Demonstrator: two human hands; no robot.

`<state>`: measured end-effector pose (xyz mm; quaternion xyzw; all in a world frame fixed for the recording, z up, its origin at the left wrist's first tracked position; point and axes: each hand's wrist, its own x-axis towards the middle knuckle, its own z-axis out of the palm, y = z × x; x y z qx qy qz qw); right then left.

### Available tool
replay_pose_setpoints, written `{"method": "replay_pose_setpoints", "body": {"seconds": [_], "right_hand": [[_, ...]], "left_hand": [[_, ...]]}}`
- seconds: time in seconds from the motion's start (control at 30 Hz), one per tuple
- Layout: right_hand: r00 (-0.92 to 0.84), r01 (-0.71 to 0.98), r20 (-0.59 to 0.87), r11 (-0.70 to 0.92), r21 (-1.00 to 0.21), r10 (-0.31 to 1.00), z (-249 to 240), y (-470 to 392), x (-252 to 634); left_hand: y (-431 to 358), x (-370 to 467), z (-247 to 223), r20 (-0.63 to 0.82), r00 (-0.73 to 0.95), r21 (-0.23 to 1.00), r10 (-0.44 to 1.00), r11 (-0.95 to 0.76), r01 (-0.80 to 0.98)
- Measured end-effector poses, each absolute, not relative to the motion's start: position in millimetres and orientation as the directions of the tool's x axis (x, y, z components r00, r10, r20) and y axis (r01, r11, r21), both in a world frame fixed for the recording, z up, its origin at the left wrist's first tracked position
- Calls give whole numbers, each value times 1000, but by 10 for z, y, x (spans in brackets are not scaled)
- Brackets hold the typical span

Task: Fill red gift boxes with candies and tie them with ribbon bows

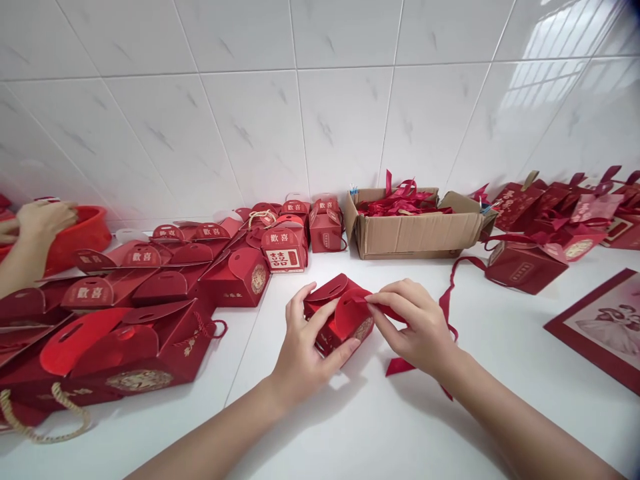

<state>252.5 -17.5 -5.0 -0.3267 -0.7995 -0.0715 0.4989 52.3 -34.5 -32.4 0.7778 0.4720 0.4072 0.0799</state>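
Near the back edge of the counter (370, 437) are one cardboard box (415, 237) and one orange-red basin (93, 232); one red-bordered picture (610, 327) lies rightward; over a dozen red boxes (349, 317) overlap past exact counting.

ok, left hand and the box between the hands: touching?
Touching. The head view shows the left hand with thumb and index finger against the box.

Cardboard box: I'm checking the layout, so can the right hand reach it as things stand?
Probably yes: the cardboard box stands open-topped beyond the right hand, though that hand holds a ribbon.
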Motion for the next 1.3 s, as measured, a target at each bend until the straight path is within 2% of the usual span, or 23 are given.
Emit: {"method": "replay_pose_setpoints", "body": {"seconds": [0.1,0.23,0.4,0.93,1.2,1.3], "right_hand": [[-345,546,818,808,-223,460,-39,-197,2544],[-335,528,818,812,-248,468,-43,-209,2565],[-336,518,811,813,-266,479,-47,-183,2574],[-334,483,775,803,-349,537,-1,-199,2579],[-284,560,687,697,-448,669,39,-185,2663],[-338,531,595,670,-519,729,89,-164,2721]], "left_hand": [[-339,512,-328,550,216,517,807,-532,670],[-341,518,-338,558,193,538,807,-528,657],[-367,530,-317,624,187,486,758,-565,667],[-385,580,-292,666,293,409,686,-664,626],[-387,559,-295,701,359,361,616,-741,566],[-384,556,-287,713,389,335,583,-772,540]]}}
